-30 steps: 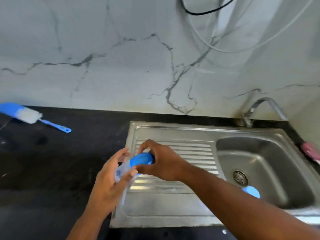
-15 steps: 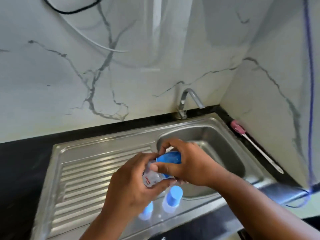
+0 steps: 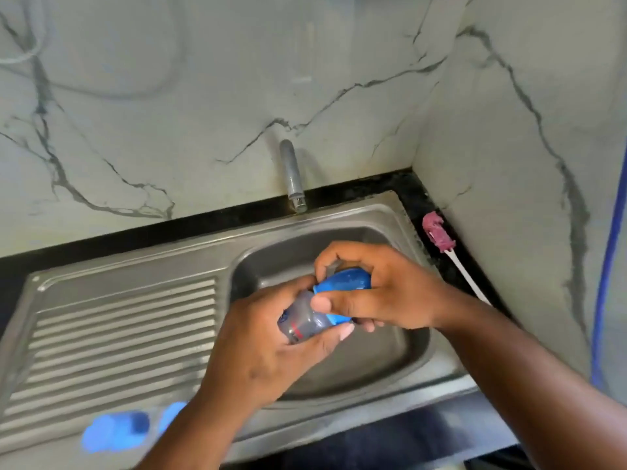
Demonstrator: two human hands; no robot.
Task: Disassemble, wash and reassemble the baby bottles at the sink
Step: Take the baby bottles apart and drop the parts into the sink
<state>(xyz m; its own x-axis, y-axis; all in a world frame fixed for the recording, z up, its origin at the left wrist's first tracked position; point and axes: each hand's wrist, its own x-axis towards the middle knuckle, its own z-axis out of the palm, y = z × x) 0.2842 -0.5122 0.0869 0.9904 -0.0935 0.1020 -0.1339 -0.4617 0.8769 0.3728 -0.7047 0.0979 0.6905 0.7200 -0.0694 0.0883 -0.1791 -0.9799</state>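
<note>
Two hands [image 3: 268, 347] [image 3: 390, 293], one bottle [image 3: 302, 322], one cap [image 3: 342, 283], two blue pieces [image 3: 115, 432] [image 3: 171, 415], one tap [image 3: 293, 178], one brush [image 3: 437, 232].

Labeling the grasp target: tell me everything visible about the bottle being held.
The baby bottle has a clear greyish body carrying red and blue print and a glossy blue cap on one end; both look plastic. It lies tilted, cap end toward upper right, above the sink basin. The left hand grips the body, the right hand grips the cap. Whether the cap is loosened cannot be told.
</note>
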